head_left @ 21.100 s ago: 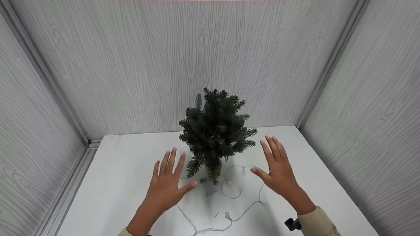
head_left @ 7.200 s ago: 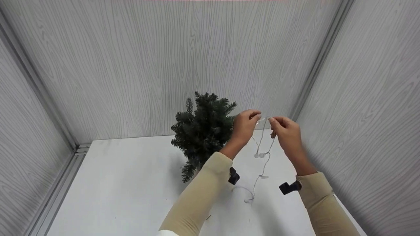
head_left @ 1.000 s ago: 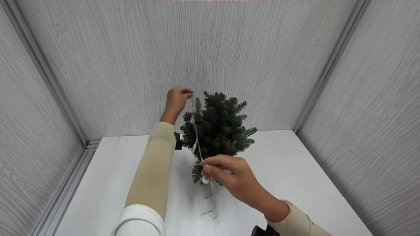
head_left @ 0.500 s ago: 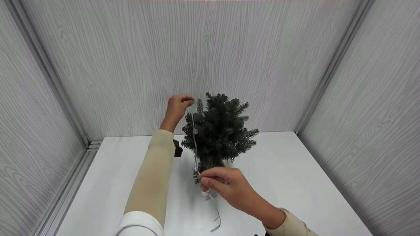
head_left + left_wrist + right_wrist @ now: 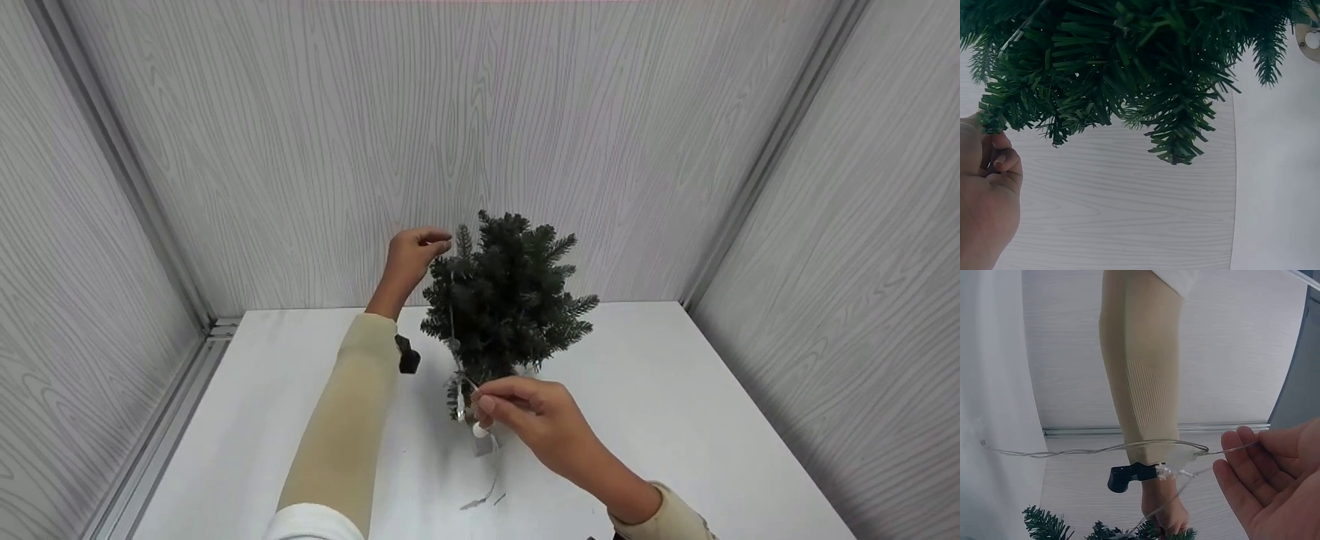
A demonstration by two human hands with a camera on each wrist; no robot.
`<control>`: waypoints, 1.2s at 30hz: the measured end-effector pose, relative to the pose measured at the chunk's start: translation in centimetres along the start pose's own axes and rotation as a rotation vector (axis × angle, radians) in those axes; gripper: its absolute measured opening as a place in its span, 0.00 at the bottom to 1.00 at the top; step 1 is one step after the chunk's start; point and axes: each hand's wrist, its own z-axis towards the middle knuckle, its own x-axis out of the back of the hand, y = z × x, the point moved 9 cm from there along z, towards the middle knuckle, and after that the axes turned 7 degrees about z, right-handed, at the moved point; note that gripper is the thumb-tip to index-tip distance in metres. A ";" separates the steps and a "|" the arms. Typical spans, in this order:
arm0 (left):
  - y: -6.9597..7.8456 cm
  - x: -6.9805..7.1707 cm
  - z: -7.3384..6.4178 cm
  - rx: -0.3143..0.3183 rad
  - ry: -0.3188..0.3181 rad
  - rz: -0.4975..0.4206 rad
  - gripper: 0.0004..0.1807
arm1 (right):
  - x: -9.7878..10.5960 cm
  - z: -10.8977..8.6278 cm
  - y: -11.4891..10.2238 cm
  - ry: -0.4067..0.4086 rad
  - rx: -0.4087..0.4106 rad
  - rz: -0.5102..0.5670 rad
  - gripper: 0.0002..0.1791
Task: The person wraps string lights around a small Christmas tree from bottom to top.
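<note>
A small artificial Christmas tree (image 5: 510, 300) stands on the white table. My right hand (image 5: 536, 420) pinches the thin clear wire of a string of lights (image 5: 1072, 453) in front of the tree's lower left side. From there the wire runs up over the left branches, with a clear bulb (image 5: 460, 405) hanging close by. Its loose end trails down towards the table. My left hand (image 5: 412, 251) is at the upper left branches, fingertips right at a branch tip in the left wrist view. Needles partly hide those fingers, and I cannot tell whether they hold the wire.
Below the tree a grey flat piece (image 5: 486, 444) shows, with a small dark sliver (image 5: 500, 499) on the white table (image 5: 675, 420) nearer me. Wood-grain panels (image 5: 600, 112) enclose the back and both sides. A black camera (image 5: 407, 354) sits on my left wrist.
Over the last second the left hand has come down to the branches, and the wire beside it hangs lower against the tree. The right hand dipped, then rose slightly, still pinching the wire.
</note>
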 end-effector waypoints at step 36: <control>4.6 -2.9 -18.7 -0.357 0.046 -0.078 0.11 | 2.2 -2.8 0.6 0.091 -0.026 -0.099 0.09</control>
